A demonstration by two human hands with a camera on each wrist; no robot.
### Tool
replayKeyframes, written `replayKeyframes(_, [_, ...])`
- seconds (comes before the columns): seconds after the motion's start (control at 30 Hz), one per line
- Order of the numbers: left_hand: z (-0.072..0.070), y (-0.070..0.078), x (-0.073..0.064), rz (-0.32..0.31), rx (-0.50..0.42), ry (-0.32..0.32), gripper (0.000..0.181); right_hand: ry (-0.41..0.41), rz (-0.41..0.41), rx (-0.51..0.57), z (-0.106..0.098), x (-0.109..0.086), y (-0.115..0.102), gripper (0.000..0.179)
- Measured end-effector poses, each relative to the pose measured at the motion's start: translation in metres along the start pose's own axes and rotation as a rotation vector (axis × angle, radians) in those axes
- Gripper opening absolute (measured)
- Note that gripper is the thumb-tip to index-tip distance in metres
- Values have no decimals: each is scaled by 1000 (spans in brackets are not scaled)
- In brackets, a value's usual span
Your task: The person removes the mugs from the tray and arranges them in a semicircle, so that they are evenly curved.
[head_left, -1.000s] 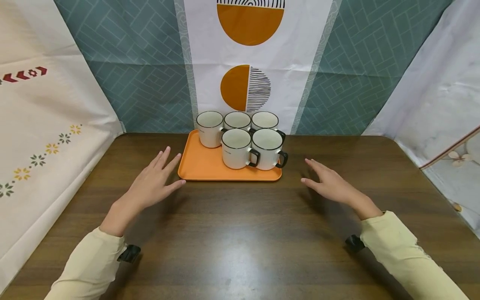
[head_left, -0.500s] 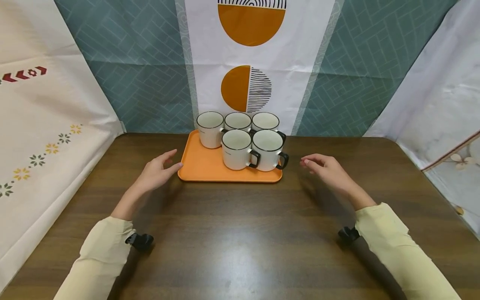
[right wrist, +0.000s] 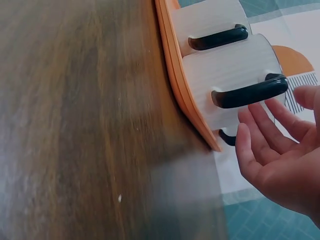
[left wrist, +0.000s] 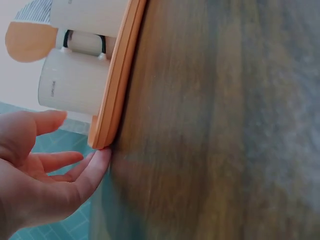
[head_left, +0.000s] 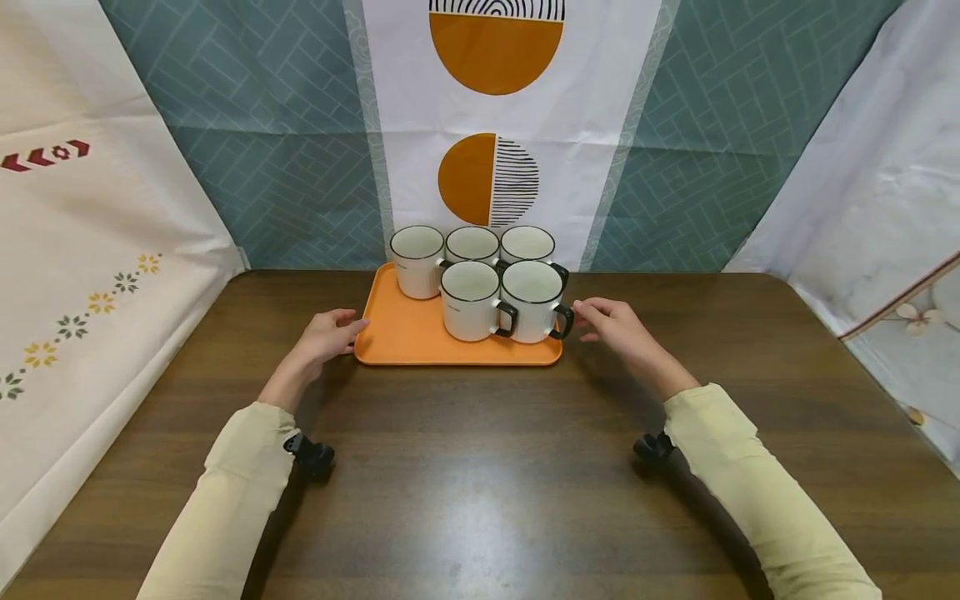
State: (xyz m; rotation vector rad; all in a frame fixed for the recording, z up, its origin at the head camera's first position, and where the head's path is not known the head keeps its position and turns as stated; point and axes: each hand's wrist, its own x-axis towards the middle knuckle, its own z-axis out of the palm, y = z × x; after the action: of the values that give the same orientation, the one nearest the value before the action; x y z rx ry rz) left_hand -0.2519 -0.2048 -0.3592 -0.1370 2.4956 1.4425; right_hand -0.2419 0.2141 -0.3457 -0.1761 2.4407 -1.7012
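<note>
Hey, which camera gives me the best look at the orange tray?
The head view: it looks down onto the orange tray, though mugs hide part. Each wrist view shows mostly a stretch of its rim.

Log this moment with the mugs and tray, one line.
left hand: at left edge of orange tray | right hand: near black handle of front-right mug, contact unclear | five white mugs: upright on tray
</note>
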Motion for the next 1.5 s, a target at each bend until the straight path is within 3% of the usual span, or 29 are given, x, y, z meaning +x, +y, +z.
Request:
replayKeyframes(0.3, [-2, -9, 6, 61, 55, 9, 58, -63, -14, 82, 8, 12, 4, 48])
replayKeyframes(0.67, [-3, -9, 13, 56, 42, -1, 57, -113, -46, 152, 10, 20, 6, 42])
replayKeyframes(0.77, [-2, -9, 14, 61, 35, -5, 56, -139, -50, 207, 14, 22, 6, 38])
replayKeyframes(0.9, [-3, -8, 15, 68, 28, -14, 57, -165, -38, 328, 21, 23, 4, 44])
replayKeyframes(1.07, [-3, -8, 16, 79, 30, -27, 57, -112, -16, 387, 27, 24, 3, 43])
replayKeyframes(1.5, [-2, -15, 14, 77, 13, -21, 57, -101, -50, 453, 38, 20, 12, 43])
